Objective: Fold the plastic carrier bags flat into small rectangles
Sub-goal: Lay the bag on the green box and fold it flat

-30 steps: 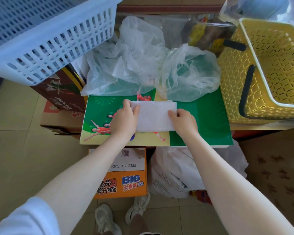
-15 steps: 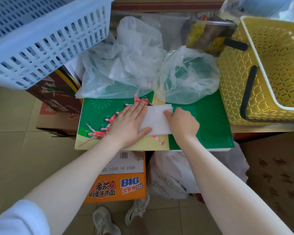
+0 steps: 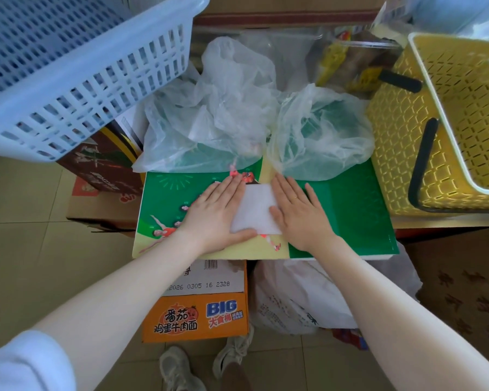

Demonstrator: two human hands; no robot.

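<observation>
The folded bag (image 3: 255,209), a small white rectangle, lay flat on the green board (image 3: 356,210) near the middle of the view, caught between the two hands. The left hand (image 3: 216,214) lay at the bag's nine o'clock side, palm down with fingers straight and close together, pointing toward one o'clock; its thumb ran along the bag's lower edge at about six o'clock, and its fingers covered the bag's left margin. The right hand (image 3: 299,214) lay at the bag's three o'clock side, also palm down with fingers straight and slightly spread, pointing toward eleven o'clock, its thumb side overlapping the bag's right edge. Both hands pressed flat; neither pinched or curled around anything. How much of the bag ran on beneath the palms could not be told, since the hands hid its side edges.

At twelve o'clock from the folded bag, two loose crumpled clear bags sat at the far edge of the board: a larger one (image 3: 209,119) toward eleven o'clock and a rounder one (image 3: 322,134) toward one o'clock, touching each other. A white basket (image 3: 76,74) stood at ten o'clock and a yellow basket (image 3: 446,122) with a black handle at two o'clock. Below the board, at six o'clock, sat an orange box (image 3: 198,317) beside a white sack (image 3: 302,300), with the person's shoes (image 3: 181,368) on the tiled floor.
</observation>
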